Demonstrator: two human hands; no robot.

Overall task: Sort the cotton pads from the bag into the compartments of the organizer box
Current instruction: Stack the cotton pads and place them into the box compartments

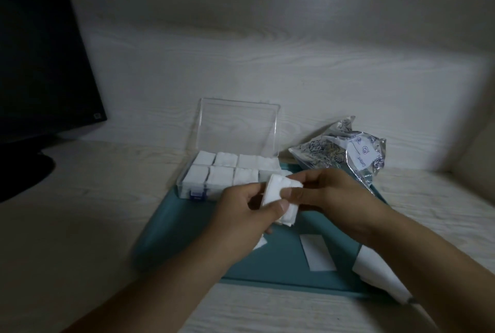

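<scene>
A clear plastic organizer box stands with its lid raised, on the far left part of a teal tray. White cotton pads fill its two rows of compartments. Just in front of the box, my left hand and my right hand together hold a small stack of white cotton pads; both thumbs pinch it. A crumpled shiny bag lies behind my right hand at the tray's far right.
A dark monitor on its stand fills the left side. A white paper slip lies on the tray, and a white cone-shaped object sits at the tray's near right edge. A pale wood-grain wall rises behind the desk.
</scene>
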